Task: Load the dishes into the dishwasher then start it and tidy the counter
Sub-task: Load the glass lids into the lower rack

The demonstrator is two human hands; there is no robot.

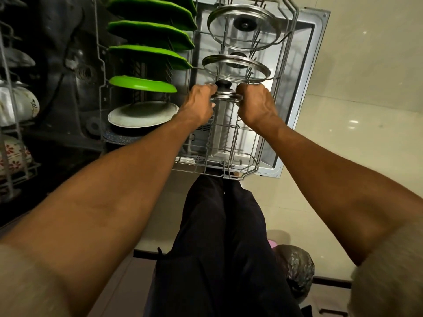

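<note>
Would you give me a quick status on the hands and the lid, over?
Left hand and right hand both grip small glass lid over lower rack. Two lids already racked behind. Nothing blocking.

— What's in the rack right now?

— Three glass lids in a row on the right. The near lid, steel-rimmed with a black knob, is almost edge-on, gripped at each rim by the left hand and right hand. The middle lid and far lid stand tilted in the tines.

— And left?

— Four green plates on edge, then a white plate nearest, over the open door.
</note>
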